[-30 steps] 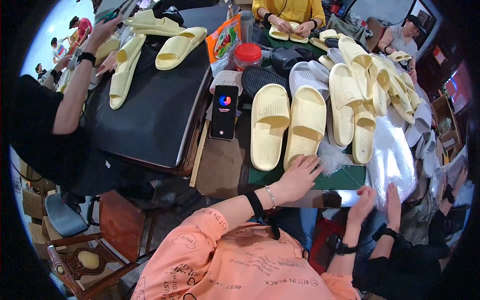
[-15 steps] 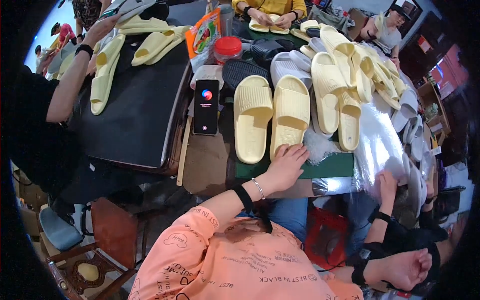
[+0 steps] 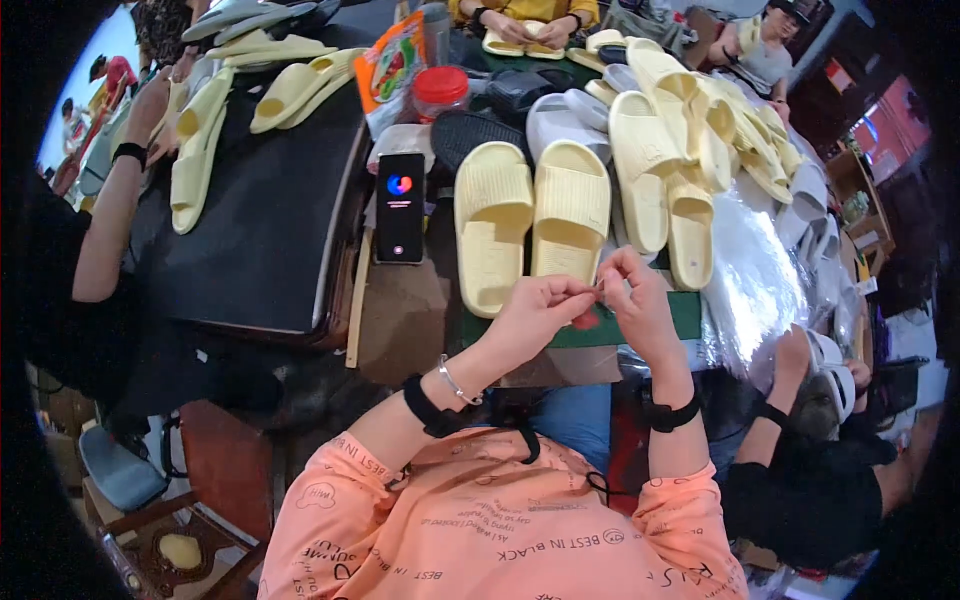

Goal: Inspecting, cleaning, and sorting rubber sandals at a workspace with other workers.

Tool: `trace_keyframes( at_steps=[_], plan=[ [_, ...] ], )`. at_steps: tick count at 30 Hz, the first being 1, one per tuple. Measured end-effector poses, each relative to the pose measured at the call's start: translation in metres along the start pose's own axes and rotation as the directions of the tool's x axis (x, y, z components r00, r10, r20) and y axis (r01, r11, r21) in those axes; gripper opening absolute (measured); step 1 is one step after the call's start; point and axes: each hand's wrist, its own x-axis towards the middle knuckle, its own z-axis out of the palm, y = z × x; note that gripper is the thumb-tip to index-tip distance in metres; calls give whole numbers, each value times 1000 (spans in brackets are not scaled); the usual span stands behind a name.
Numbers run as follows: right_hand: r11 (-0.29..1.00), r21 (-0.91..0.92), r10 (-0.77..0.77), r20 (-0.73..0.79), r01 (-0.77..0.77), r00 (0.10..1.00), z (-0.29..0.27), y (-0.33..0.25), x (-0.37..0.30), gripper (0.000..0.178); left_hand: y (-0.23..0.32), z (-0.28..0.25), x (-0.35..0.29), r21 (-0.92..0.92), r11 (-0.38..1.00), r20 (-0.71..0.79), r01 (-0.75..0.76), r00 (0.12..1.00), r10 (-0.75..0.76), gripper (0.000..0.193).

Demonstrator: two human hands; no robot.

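Both my hands meet in front of a pair of pale yellow slide slippers, the left slipper [image 3: 492,240] and the right slipper [image 3: 570,225], lying side by side. The fingertips of my left hand [image 3: 532,318] pinch together just below the right slipper's near end. Close against them, my right hand [image 3: 640,305] is pinched too. Between the fingertips is a small reddish thing [image 3: 586,319], blurred and too small to name. A green board [image 3: 672,316] lies under the slippers.
A phone [image 3: 401,210] lies left of the slippers, near a red-lidded jar [image 3: 440,88] and an orange bag [image 3: 390,70]. More yellow slippers [image 3: 640,170] are heaped at right, beside shiny plastic wrap [image 3: 750,270]. Co-workers' hands are at left, far and right.
My left hand has left the right slipper's near end and drawn back. My right hand has come up from low at the right to meet it. The left co-worker's hand has moved lower.
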Motion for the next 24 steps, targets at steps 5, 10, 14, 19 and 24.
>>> trace_keyframes(
  at_steps=[5, 10, 14, 19, 24],
  plan=[
    [674, 660, 338, 124, -332, 933, 50, 7, -2, 30, -4, -10, 13, -71, 951, -319, -300, 911, 263, 19],
    [612, 679, 303, 272, -405, 913, 75, 9, -5, 29, -10, -25, 21, -37, 972, -419, -231, 887, 194, 19],
    [315, 779, 311, 455, -542, 834, 76, 6, 1, 22, -20, -41, 30, 41, 983, -434, -176, 883, 176, 20],
    [304, 754, 454, 422, -582, 785, 87, 12, 7, 16, 4, -104, 76, 671, 707, -492, -223, 579, 650, 20],
    [187, 716, 452, 546, -673, 706, 108, 25, 35, 11, 23, -142, 119, 795, 605, -425, -47, 668, 611, 18]
  ],
)
